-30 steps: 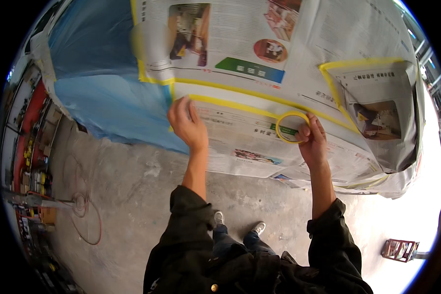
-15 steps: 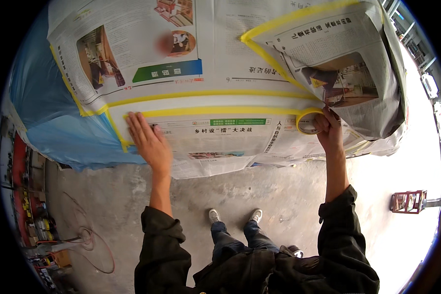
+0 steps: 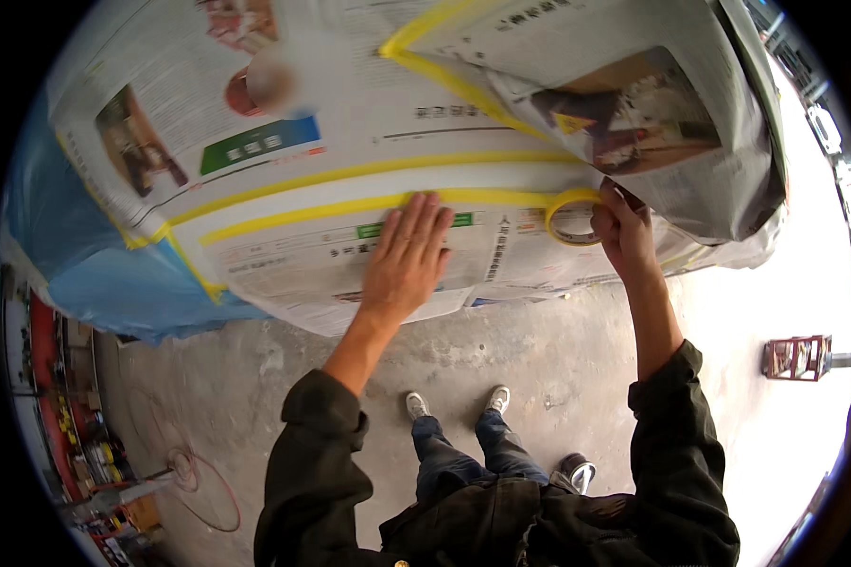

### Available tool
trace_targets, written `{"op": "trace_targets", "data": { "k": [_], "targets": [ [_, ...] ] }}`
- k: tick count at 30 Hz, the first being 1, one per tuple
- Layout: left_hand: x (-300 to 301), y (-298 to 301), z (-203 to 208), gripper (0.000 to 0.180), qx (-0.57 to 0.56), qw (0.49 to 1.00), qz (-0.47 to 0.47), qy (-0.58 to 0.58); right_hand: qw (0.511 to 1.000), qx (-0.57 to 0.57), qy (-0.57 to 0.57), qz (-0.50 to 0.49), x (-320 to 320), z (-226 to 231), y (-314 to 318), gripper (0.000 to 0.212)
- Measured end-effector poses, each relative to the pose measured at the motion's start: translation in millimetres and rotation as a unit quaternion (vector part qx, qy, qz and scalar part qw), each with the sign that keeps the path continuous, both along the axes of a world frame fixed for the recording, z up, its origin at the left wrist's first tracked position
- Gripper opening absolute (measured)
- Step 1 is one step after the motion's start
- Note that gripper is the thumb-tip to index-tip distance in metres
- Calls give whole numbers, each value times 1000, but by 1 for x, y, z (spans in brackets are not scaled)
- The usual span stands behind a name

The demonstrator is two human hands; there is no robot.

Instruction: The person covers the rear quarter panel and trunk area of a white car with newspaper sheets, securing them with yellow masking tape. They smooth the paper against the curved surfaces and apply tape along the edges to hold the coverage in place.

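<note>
My left hand (image 3: 405, 257) lies flat on the newspaper (image 3: 284, 257), fingers stretched out, with the fingertips over a strip of yellow masking tape (image 3: 303, 211). At the strip's right end, a roll of yellow masking tape (image 3: 551, 219) hangs from my right hand (image 3: 624, 227), whose fingers are closed at its edge. Above the strip runs a bare white band (image 3: 350, 184), and beyond it a second yellow tape line (image 3: 284, 189) edges the upper newspaper sheets (image 3: 350, 104). A bulging newspaper-wrapped part (image 3: 728, 104) sits just beyond my right hand.
Blue plastic sheeting (image 3: 113, 283) covers the left side. A reddish hose (image 3: 227, 501) lies on the concrete floor (image 3: 331, 416) at lower left, near shelves of supplies (image 3: 76, 416). A red-framed stand (image 3: 796, 359) is at far right. Another shoe (image 3: 577, 470) shows beside my legs.
My left hand has slid rightward along the tape strip, from its left end to about its middle. My right hand still holds the roll at the right end. The view has shifted slightly.
</note>
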State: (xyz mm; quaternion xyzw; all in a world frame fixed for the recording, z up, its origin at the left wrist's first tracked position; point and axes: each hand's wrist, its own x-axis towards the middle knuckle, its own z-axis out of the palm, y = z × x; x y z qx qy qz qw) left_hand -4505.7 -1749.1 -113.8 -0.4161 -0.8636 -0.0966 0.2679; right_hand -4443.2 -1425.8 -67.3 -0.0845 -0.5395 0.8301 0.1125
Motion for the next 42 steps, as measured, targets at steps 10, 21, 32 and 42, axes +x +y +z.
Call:
{"op": "trace_targets", "data": {
  "k": [10,21,32,42],
  "targets": [
    [-32,-22,5,66,-30,997,17,65,588,801,74,-79,114,23,133,44],
    [-31,182,36,77,-169,972,-159,40,513,835,150,-126,56,24,152,42],
    [-41,270,51,78,-169,957,-196,132,645,731,-47,-216,9,66,125,27],
    [-36,274,50,75,-145,958,-187,164,660,703,-109,-242,-20,72,116,26]
  ]
}}
